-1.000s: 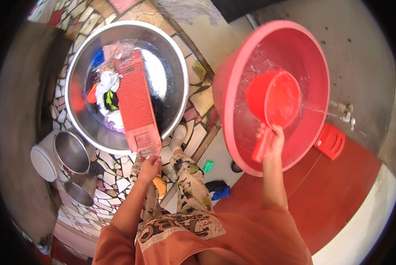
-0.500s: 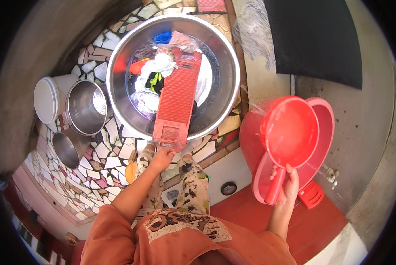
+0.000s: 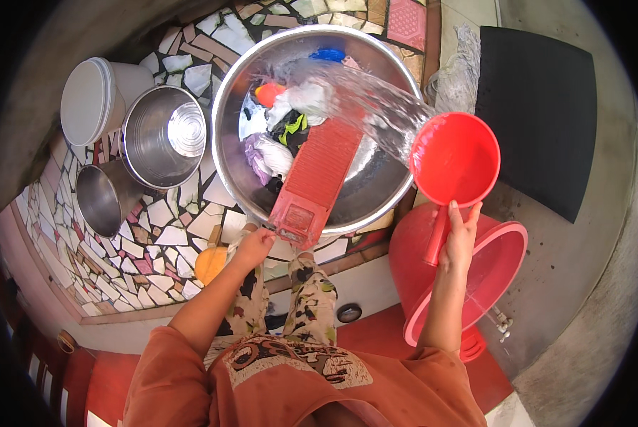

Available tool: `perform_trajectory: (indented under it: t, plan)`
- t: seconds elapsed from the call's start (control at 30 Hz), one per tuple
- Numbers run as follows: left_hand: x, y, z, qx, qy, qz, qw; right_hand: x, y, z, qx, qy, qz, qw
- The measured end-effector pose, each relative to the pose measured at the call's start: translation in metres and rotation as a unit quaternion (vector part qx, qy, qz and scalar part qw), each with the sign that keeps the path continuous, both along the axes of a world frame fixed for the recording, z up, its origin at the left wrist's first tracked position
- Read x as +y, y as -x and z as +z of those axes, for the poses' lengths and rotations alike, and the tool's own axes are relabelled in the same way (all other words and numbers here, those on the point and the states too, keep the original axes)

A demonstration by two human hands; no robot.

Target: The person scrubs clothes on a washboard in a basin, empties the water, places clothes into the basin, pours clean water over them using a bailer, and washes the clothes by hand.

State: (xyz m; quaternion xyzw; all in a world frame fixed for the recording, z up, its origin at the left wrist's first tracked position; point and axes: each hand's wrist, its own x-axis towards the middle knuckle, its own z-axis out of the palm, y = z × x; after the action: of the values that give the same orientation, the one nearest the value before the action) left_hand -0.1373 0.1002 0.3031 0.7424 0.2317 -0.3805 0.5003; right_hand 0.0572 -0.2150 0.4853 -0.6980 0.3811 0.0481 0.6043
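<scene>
My right hand (image 3: 460, 238) is wrapped round the handle of a red water dipper (image 3: 456, 160), which is tipped toward a large steel basin (image 3: 226, 167). A broad sheet of water (image 3: 365, 99) pours from its rim into the basin. My left hand (image 3: 255, 247) is closed at the near left corner of a red plastic washboard (image 3: 317, 174), which leans over the basin's near rim. Beside the washboard lie wet clothes: a white cloth (image 3: 275, 155), a black and lime-green piece (image 3: 293, 133), an orange piece (image 3: 269, 94) and a blue piece (image 3: 327, 54).
A large pink tub (image 3: 422, 242) stands at the right near a wall tap (image 3: 502, 324). Left of the basin are two steel pots (image 3: 137, 135) (image 3: 98, 199) and a white lidded bucket (image 3: 87, 103). A black mat (image 3: 536, 121) lies at the far right. Broken-tile mosaic (image 3: 169, 235) covers the floor.
My right hand has moved the dipper away from the pink tub toward the basin and tipped it, and water now streams out. My left hand stays at the washboard's near end.
</scene>
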Motion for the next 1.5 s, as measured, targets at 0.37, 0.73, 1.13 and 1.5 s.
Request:
perform_trajectory:
  t: [0.37, 0.73, 1.13, 1.5]
  plan:
    - [-0.002, -0.001, 0.002, -0.014, 0.002, 0.012, 1.0, -0.007, -0.025, 0.021, -0.269, 0.419, 0.159, 0.852]
    - [-0.079, -0.081, 0.059, -0.344, -0.265, -0.462, 0.773, -0.294, 0.21, -0.011, 0.0, 0.306, -0.222, 0.926]
    - [-0.199, -0.104, 0.117, -0.453, -0.26, -0.724, 0.45, -0.393, 0.378, -0.185, 0.202, 0.287, -0.266, 0.898]
    - [-0.163, -0.017, 0.014, -0.045, -0.182, -0.425, 0.886, -0.317, 0.277, -0.224, 0.0, -0.292, -0.433, 0.853]
